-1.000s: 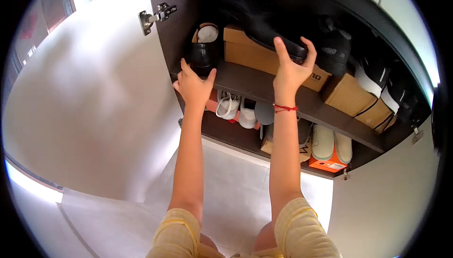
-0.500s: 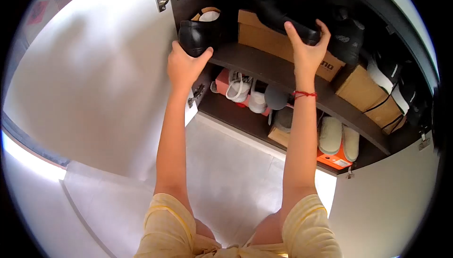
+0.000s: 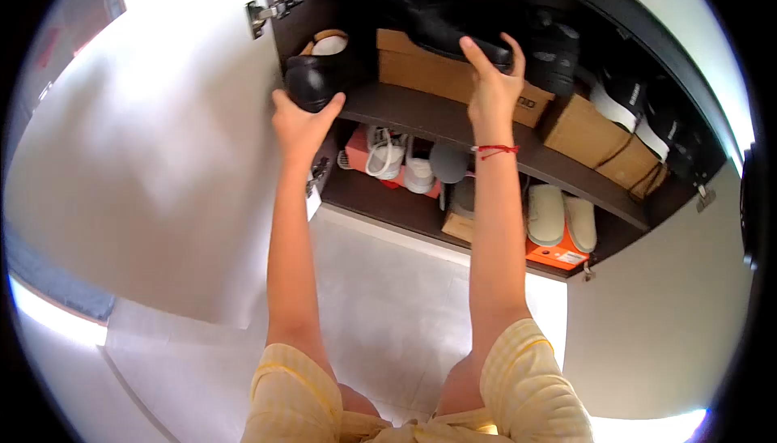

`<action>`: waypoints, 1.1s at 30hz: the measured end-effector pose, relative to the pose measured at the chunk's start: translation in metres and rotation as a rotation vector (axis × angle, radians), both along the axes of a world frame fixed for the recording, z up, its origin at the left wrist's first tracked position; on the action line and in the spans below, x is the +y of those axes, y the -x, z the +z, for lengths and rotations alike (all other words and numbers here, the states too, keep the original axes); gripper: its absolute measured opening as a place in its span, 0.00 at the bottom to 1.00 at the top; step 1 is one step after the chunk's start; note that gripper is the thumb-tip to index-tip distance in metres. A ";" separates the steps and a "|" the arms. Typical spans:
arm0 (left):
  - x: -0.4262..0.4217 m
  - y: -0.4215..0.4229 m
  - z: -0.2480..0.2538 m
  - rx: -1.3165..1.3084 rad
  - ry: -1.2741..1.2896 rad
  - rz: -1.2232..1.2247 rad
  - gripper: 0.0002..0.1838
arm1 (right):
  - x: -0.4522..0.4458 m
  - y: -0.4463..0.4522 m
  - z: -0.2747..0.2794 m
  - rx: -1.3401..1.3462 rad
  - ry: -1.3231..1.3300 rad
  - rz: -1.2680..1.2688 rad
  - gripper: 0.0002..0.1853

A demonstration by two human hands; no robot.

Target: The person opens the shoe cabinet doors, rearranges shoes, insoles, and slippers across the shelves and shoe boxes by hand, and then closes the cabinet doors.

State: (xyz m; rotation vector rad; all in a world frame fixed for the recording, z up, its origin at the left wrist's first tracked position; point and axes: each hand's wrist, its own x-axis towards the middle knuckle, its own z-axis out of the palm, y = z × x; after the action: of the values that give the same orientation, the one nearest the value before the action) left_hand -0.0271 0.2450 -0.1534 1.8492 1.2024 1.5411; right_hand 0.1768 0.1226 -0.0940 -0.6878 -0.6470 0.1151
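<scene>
My left hand (image 3: 301, 125) has its thumb and fingers around the toe of a black leather shoe (image 3: 312, 85), whose pale insole shows. That shoe is at the left end of the upper shelf (image 3: 396, 104). Farther right, my right hand (image 3: 495, 91) grips the end of another black shoe (image 3: 445, 28) between thumb and fingers. This second shoe is above a brown cardboard box (image 3: 421, 70); its far end fades into the dark cabinet. Whether it rests on the box I cannot tell.
Black shoes (image 3: 554, 54) and black-and-white sneakers (image 3: 619, 99) sit right, above another cardboard box (image 3: 591, 139). Below are white sneakers (image 3: 386, 155) and beige slippers (image 3: 547, 215) on an orange box (image 3: 558, 257). A white door (image 3: 162, 159) with a metal hinge (image 3: 271, 12) stands left.
The view has turned a little, so the cabinet and both hands appear farther left. Each hand keeps its hold on its black shoe.
</scene>
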 end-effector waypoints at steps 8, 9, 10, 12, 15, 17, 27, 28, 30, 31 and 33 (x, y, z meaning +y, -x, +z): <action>0.003 -0.008 -0.016 -0.092 -0.023 -0.011 0.38 | -0.014 -0.013 0.005 0.057 -0.044 0.299 0.31; 0.003 -0.008 -0.015 -0.033 -0.005 -0.057 0.39 | -0.016 -0.014 0.004 0.057 -0.045 0.304 0.31; 0.005 -0.006 -0.014 0.027 0.016 -0.101 0.41 | -0.016 -0.016 0.001 0.025 -0.045 0.349 0.31; 0.017 -0.013 -0.024 0.101 -0.085 -0.021 0.43 | -0.012 -0.020 -0.006 -0.021 -0.029 0.412 0.30; 0.020 -0.014 -0.032 0.315 -0.087 0.147 0.50 | -0.006 -0.022 -0.021 0.020 -0.012 0.485 0.30; 0.021 -0.012 -0.030 0.276 -0.042 0.100 0.49 | -0.005 -0.023 -0.027 0.044 0.005 0.503 0.29; 0.042 -0.007 -0.044 0.005 -0.184 0.050 0.29 | -0.004 -0.046 -0.035 0.046 -0.118 0.685 0.33; 0.034 -0.006 -0.037 0.067 -0.167 0.033 0.22 | -0.004 -0.045 -0.035 0.046 -0.116 0.683 0.33; 0.031 -0.010 -0.036 0.126 -0.147 0.015 0.15 | -0.002 -0.041 -0.033 0.080 -0.122 0.677 0.33; 0.034 -0.014 -0.041 0.149 -0.212 0.075 0.12 | -0.002 -0.040 -0.033 0.079 -0.119 0.676 0.33; 0.029 -0.014 -0.027 0.167 -0.283 0.128 0.10 | -0.004 -0.041 -0.031 0.062 -0.077 0.612 0.31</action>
State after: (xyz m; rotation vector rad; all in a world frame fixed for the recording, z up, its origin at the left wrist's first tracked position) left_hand -0.0136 0.2735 -0.1801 2.1549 1.2502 1.7304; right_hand 0.2178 0.1191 -0.1246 -0.3923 -0.7819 0.6709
